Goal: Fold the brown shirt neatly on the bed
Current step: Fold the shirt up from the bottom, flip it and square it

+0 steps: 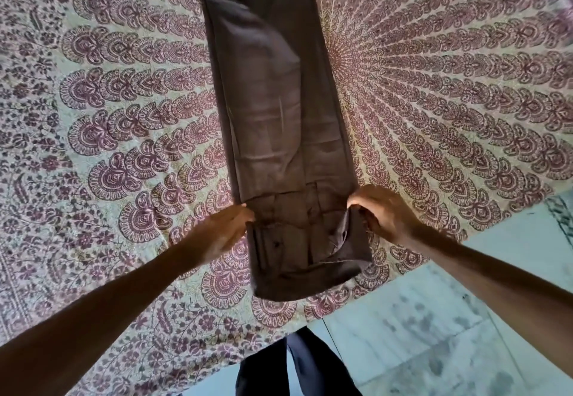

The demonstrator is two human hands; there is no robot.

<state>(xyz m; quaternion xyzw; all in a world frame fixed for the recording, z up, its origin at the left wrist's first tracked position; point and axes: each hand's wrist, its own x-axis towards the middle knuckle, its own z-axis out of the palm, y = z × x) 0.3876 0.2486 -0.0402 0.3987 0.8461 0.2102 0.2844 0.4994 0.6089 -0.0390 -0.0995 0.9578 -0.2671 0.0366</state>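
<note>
The brown shirt (279, 110) lies on the bed (124, 116) as a long, narrow strip, folded lengthwise and running straight away from the near edge. Its near end is doubled back over itself, slightly lifted, and shows what looks like a small button.

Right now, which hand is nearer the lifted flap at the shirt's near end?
Right. The right hand grips the lifted flap of the brown shirt with curled fingers; the left hand is at the opposite edge.
</note>
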